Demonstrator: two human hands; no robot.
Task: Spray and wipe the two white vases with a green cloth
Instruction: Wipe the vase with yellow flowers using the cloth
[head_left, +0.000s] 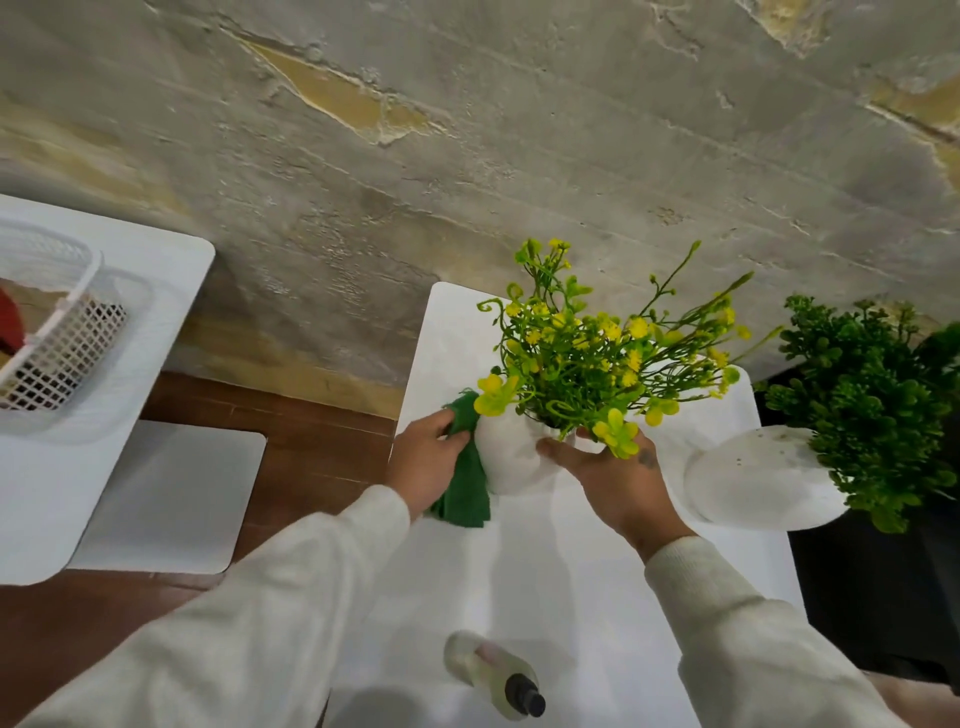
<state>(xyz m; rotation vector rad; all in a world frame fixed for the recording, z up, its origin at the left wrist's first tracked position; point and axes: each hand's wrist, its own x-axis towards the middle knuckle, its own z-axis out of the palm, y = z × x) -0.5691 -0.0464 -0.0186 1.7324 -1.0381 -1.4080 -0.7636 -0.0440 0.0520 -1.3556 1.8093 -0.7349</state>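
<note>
A white vase (511, 457) with yellow-green flowers stands on the white table (561, 582). My left hand (423, 460) holds a green cloth (465, 486) pressed against the vase's left side. My right hand (615, 475) grips the vase near its neck from the right. A second white vase (758, 480) with dark green foliage stands at the table's right edge, untouched. A clear spray bottle (496, 675) with a black cap lies on the table near me.
A rough plaster wall (467, 156) rises right behind the table. To the left are another white table (78, 415) with a white mesh basket (57, 332), a lower white surface (171, 499) and brown floor (311, 447). A dark object (883, 597) sits at the right.
</note>
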